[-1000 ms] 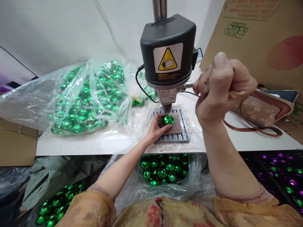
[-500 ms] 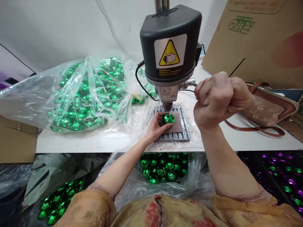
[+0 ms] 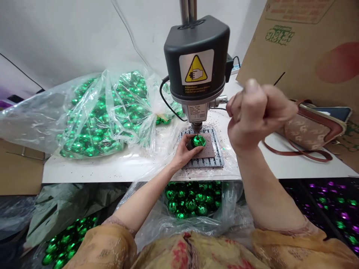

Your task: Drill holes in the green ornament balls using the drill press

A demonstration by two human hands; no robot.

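Nearest, 12 o'clock: crinkled clear bag (image 3: 228, 215), shiny faceted green balls (image 3: 191, 203) inside. Beyond, your left hand (image 3: 183, 151) grips one round green ball (image 3: 199, 141) on a flat brown pad (image 3: 209, 152), under the drill press (image 3: 196, 37). At 1 o'clock your right hand (image 3: 258, 116) is clenched round its lever (image 3: 279, 78), partly blocking the patterned purse (image 3: 312, 129), 2 o'clock. Tied plastic sack (image 3: 36, 116), 11 o'clock. Cardboard box (image 3: 297, 48) behind, 1 o'clock.

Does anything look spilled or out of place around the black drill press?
Small dark chips lie scattered on the white tabletop around the slotted gray metal plate beneath the shiny green faceted ball, like loose debris.
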